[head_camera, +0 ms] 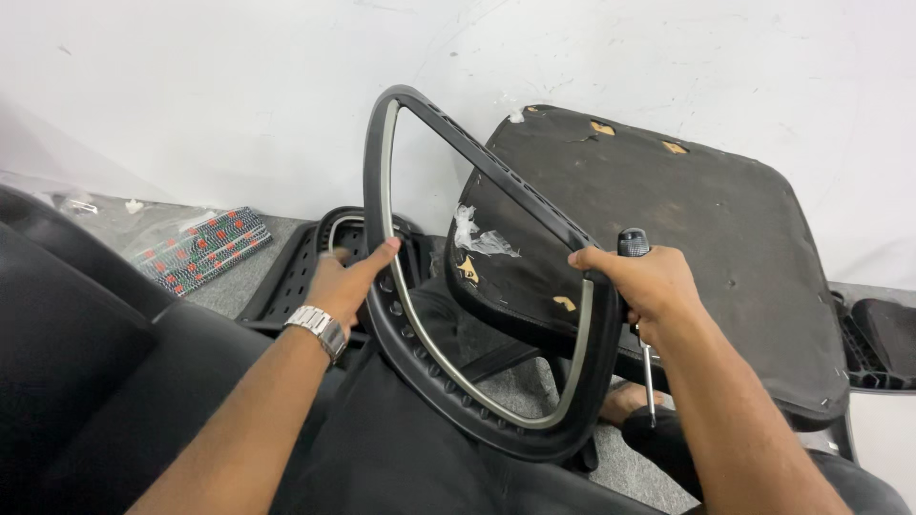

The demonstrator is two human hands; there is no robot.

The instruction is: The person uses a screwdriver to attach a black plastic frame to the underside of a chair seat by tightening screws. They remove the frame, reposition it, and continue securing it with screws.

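Note:
My left hand (349,280) grips the left side of a black plastic chair frame (448,374), a rounded triangular ring with a pale inner strip, held upright in front of me. My right hand (641,283) holds the frame's right side together with a screwdriver (649,372), whose black handle sticks up above my fist and whose metal shaft points down. A metal watch sits on my left wrist. Behind the frame a black seat cushion (668,238) leans against the white wall, underside facing me.
Another black plastic chair part (296,272) lies on the grey floor behind my left hand. A clear bag of small coloured pieces (200,250) lies at the left by the wall. A dark chair part (883,334) sits at the right edge. My dark-trousered legs fill the bottom.

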